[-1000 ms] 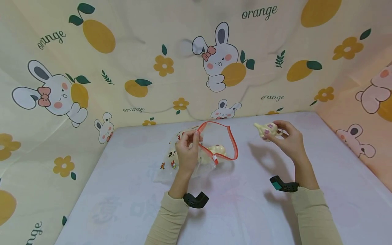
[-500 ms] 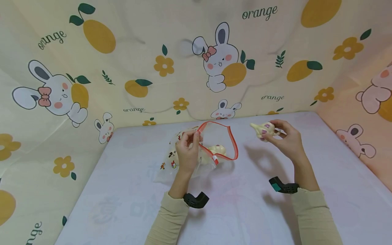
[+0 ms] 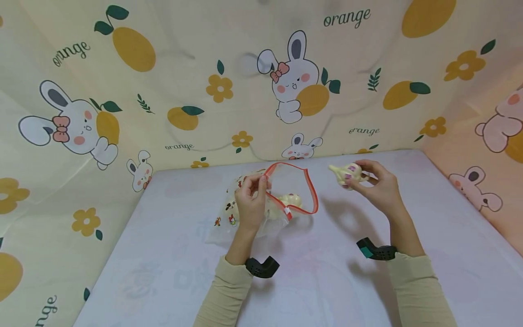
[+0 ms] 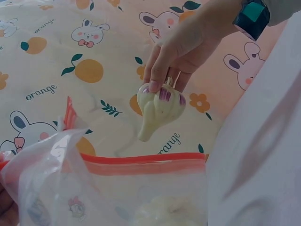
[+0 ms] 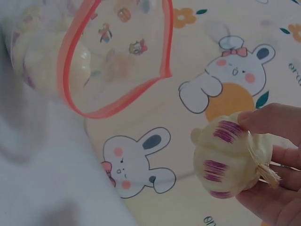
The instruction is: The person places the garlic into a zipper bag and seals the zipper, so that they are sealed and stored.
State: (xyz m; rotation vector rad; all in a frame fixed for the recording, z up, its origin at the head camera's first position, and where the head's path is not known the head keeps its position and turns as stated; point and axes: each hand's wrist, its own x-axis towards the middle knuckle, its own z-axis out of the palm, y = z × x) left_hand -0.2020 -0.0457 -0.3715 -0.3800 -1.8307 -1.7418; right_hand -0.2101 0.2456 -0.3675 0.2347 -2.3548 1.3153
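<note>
My right hand (image 3: 377,184) grips a cream garlic bulb (image 3: 348,176) with purple streaks, thumb on one side and fingers on the other. Its stem points left toward the bag, and dry roots show in the right wrist view. With thumb and fingertips, my left hand (image 3: 251,200) pinches the red-edged mouth of a clear zip bag (image 3: 222,231) printed with small cartoon figures. The mouth gapes toward the right, its red rim (image 5: 117,110) spread wide. Inside lies another garlic bulb (image 3: 291,200), partly hidden by the bag film. The held bulb hangs in the air right of the mouth.
A white-covered table (image 3: 163,272) lies under both arms. Behind it rises a cream cloth (image 3: 245,68) with rabbits and oranges, which continues along the left and right sides. A red slider (image 3: 288,212) sits on the bag's near rim.
My right hand has moved a little to the left with the garlic bulb, closer to the bag's mouth. The left hand and the bag have stayed in place.
</note>
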